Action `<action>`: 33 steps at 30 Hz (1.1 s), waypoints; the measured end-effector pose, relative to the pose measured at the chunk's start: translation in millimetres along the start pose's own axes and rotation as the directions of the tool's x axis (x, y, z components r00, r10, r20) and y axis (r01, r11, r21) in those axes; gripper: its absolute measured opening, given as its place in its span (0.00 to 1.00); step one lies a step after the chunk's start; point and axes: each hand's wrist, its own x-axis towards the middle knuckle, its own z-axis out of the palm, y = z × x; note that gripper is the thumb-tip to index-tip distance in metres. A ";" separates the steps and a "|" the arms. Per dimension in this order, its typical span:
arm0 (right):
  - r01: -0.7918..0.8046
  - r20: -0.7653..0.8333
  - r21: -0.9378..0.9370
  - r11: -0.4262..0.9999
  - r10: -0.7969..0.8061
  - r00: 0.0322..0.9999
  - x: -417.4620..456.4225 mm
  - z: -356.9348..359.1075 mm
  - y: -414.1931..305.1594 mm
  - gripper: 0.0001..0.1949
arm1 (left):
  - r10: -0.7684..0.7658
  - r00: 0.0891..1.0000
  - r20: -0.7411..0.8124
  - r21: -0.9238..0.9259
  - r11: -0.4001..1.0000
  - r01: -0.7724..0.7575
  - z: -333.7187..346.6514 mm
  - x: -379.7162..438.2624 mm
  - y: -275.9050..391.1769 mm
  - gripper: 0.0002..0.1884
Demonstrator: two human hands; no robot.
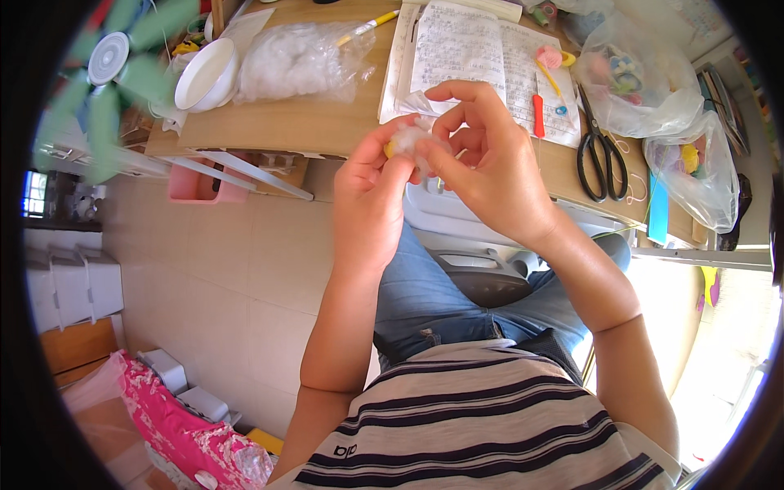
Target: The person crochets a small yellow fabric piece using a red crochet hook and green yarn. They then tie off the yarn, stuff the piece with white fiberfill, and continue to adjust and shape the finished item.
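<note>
My left hand (pixel 376 190) pinches a small yellow piece, mostly hidden by the fingers, together with a tuft of white fibre stuffing (pixel 406 139). The thumb and fingers of my right hand (pixel 490 153) press on the same tuft from the other side, its index finger raised and bent. Both hands are in front of the table's near edge. Behind them, a clear plastic bag of white stuffing (pixel 288 64) lies on the table. To the right are a red-handled tool (pixel 538 116) with a thin metal shaft and black-handled scissors (pixel 595 144).
An open notebook (pixel 459 52) with handwriting lies on the wooden table (pixel 275 131). A pink yarn piece (pixel 549 56) rests on it. At right are plastic bags of yarn (pixel 637 79). A white bowl (pixel 208 76) stands near a green-bladed fan (pixel 110 67) at left.
</note>
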 end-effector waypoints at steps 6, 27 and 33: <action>0.301 0.032 -0.168 0.939 -0.301 0.953 -5.1 5.1 23.7 0.07 | 0.020 1.000 0.019 0.134 0.991 -0.023 4.8 -4.0 4.6 0.18; 0.067 -0.078 -0.198 0.978 -0.084 0.993 -21.3 -5.3 10.0 0.10 | -0.087 0.991 0.103 -0.123 0.987 0.100 9.8 -8.4 -5.2 0.20; 0.383 0.017 -0.415 0.825 -0.414 0.910 -26.1 -8.2 25.5 0.12 | -0.102 0.988 0.111 -0.066 0.992 0.110 10.2 -10.3 -6.6 0.20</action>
